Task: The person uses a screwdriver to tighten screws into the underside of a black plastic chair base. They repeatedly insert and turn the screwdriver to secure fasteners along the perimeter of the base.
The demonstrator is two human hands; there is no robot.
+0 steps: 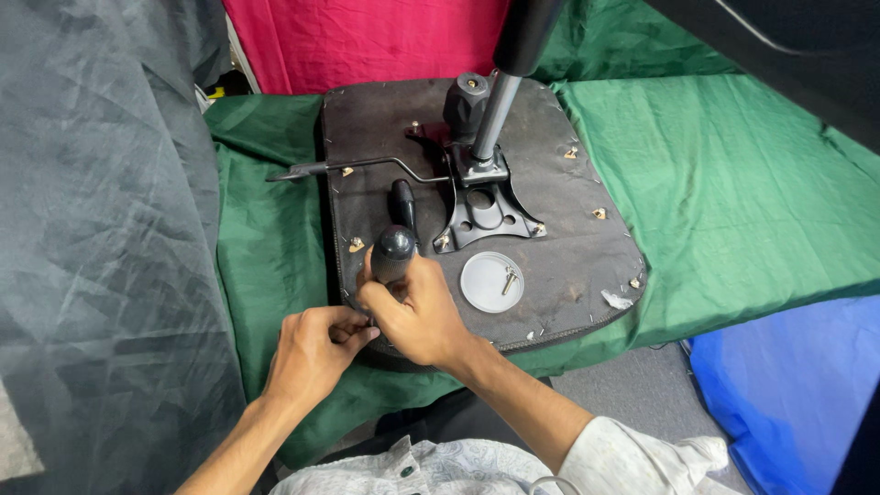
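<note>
— What have I got in hand right now?

— My right hand is wrapped around the black handle of a screwdriver, held upright at the near left corner of the upturned chair seat. My left hand is pinched shut just beside it, fingertips meeting at the tool's lower end. I can't see the tip or what the fingers pinch; the hands cover it.

— How far along does the seat look?

— My judgement: partway. The black metal mounting plate sits in the middle of the seat's underside with the gas-lift column standing up from it and a thin lever rod running off to the left. Brass-coloured fittings show around the seat's edge. One screw lies loose in a small round white lid just beside my right hand, so at least that one is not in place.

— And around it?

— The seat rests on green cloth; red cloth lies beyond, grey sheeting to the left, blue at lower right.
</note>
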